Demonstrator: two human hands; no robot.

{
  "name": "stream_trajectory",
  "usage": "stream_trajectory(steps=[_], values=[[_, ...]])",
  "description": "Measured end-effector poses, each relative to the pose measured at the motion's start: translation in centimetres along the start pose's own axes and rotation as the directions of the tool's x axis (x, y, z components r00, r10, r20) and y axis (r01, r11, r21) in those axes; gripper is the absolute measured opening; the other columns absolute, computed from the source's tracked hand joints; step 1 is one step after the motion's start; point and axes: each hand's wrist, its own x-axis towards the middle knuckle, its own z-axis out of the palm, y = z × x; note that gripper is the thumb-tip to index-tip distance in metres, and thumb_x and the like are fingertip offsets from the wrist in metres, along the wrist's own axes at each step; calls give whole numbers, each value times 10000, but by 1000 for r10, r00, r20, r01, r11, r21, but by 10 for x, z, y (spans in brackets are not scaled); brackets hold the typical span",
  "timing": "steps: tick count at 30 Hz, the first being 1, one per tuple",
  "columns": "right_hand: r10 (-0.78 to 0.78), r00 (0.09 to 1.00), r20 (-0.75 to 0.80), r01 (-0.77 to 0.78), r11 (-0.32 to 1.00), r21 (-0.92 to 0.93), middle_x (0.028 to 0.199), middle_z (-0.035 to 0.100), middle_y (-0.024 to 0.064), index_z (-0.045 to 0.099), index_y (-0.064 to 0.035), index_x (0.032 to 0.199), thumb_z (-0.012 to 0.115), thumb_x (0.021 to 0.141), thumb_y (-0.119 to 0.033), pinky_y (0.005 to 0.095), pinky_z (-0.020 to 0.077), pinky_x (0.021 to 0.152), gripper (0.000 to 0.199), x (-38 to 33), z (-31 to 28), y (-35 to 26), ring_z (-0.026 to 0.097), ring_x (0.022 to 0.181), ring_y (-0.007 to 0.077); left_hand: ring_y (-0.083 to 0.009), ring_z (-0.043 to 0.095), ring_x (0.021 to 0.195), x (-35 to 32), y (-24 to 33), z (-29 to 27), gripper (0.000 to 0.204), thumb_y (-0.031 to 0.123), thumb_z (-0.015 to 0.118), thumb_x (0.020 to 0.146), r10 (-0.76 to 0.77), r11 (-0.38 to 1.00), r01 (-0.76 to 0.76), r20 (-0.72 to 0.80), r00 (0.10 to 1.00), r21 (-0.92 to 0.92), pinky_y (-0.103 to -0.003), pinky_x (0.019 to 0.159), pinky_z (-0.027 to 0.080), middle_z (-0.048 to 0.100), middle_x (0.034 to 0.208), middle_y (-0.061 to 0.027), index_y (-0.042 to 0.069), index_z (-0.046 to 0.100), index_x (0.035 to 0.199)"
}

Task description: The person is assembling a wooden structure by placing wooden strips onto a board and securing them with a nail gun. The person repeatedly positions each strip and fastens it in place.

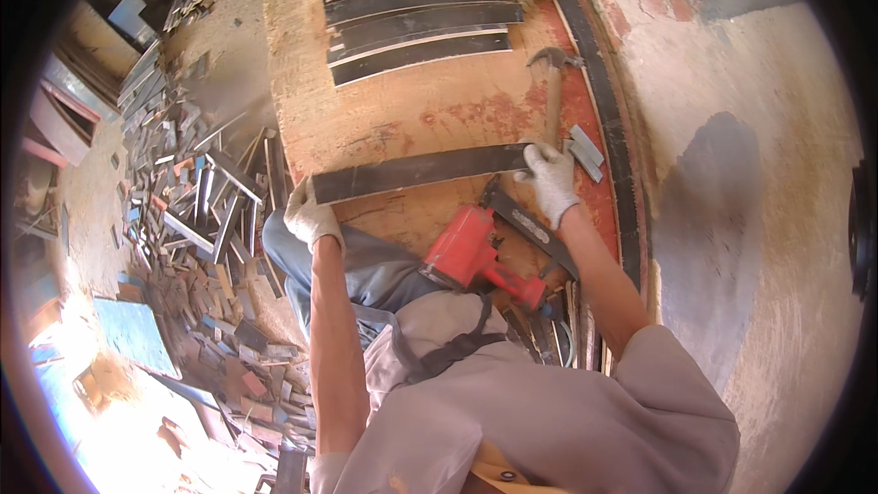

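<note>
The strip (421, 172), dark on its upper face and pale along its edge, lies crosswise in front of the body, over the tabletop (393, 114). The left grip (313, 214), in a pale glove, is closed on its left end; the right grip (549, 181), gloved too, holds its right end, the thumb on the dark face. Whether the strip rests on the wood or is held just above it, I cannot tell

The nailer (462, 247), red with a long black magazine, lies between the strip and the lap, its nose close under the strip's near edge. The hammer (554, 101) lies beyond the right grip, its handle pointing back at the glove. Beside that glove are two grey bars (585, 154). More strips (416, 14) lie in rows at the far side, and offcuts (215, 220) litter the left

To handle this well, I would keep both ends at one height so the strip does not twist, and sight along its near edge for any bow. Fingers seem best kept on the outer ends, clear of the underside when it is pressed flat. The nailer's nose and the hammer's handle deserve room, as a careless swing could knock either
</note>
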Motion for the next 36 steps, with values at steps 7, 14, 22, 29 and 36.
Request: stream_trajectory(steps=[7, 14, 22, 29, 36], values=[[71, 991, -117, -68, 997, 30, 985, 751, 69, 716, 22, 1203, 669, 1041, -135, 252, 621, 596, 230, -6, 11, 22, 724, 751, 142, -149, 707, 877, 0, 22, -1, 198, 128, 742, 1000, -133, 990, 129, 82, 988, 52, -304, 846, 561, 795, 972, -88, -38, 792, 1096], [20, 985, -169, -24, 1000, -21, 987, 765, 80, 712, 36, 1228, 727, 1006, -139, 251, 601, 596, 283, -21, 24, 22, 724, 711, 134, -137, 680, 834, 8, 18, -5, 209, 183, 784, 977, -77, 996, 76, 28, 997, 52, -287, 823, 543, 778, 939, -75, -26, 772, 986], [-36, 986, -163, 6, 984, -179, 974, 755, 80, 685, 41, 1326, 732, 1007, -180, 251, 579, 606, 391, -12, 29, 24, 701, 662, 117, -171, 700, 913, -10, 36, -17, 338, 237, 842, 921, -97, 980, 67, 154, 983, 188, -302, 867, 551, 784, 1007, -105, -43, 773, 1095], [-90, 995, -40, 77, 965, -249, 993, 746, 59, 671, 44, 1353, 682, 1030, -128, 252, 580, 611, 366, -1, 14, 24, 702, 690, 98, -194, 720, 959, -21, 40, -27, 379, 197, 833, 917, -40, 951, -20, 188, 981, 307, -315, 896, 558, 785, 1069, -130, -48, 762, 1198], [-56, 997, -52, 44, 977, -208, 1003, 756, 73, 686, 45, 1341, 691, 1016, -100, 239, 581, 604, 356, -1, 21, 19, 706, 681, 103, -197, 721, 975, -17, 27, -33, 334, 112, 781, 941, -117, 970, 67, 212, 970, 232, -315, 882, 567, 774, 1123, -145, -52, 750, 1229]])
